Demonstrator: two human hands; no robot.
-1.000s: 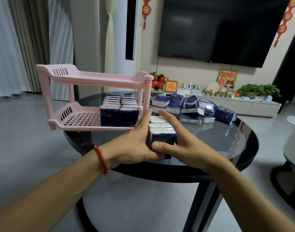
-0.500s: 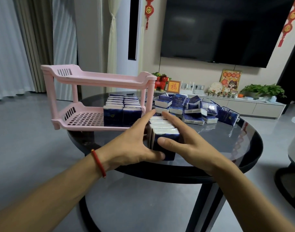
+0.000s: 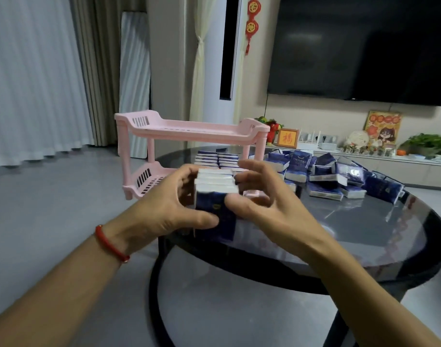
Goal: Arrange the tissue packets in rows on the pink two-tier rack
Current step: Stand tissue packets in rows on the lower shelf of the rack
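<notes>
A row of several dark blue tissue packets point(image 3: 215, 194) with white tops is squeezed between both hands, lifted off the table in front of the pink two-tier rack point(image 3: 189, 128). My left hand point(image 3: 169, 209) grips the row's left side, thumb across the front packet. My right hand point(image 3: 262, 204) grips the right side, thumb on the front face. Two rows of packets point(image 3: 218, 157) stand on the rack's lower tier, partly hidden behind my hands. The rack's top tier holds nothing.
A loose pile of blue tissue packets point(image 3: 339, 176) lies on the round dark glass table point(image 3: 364, 234) to the right of the rack. Behind are a low white cabinet with ornaments, a wall television and curtains.
Both hands have lifted the row of packets off the table and carried it up toward the rack. The view has shifted, so the rack sits further right in frame.
</notes>
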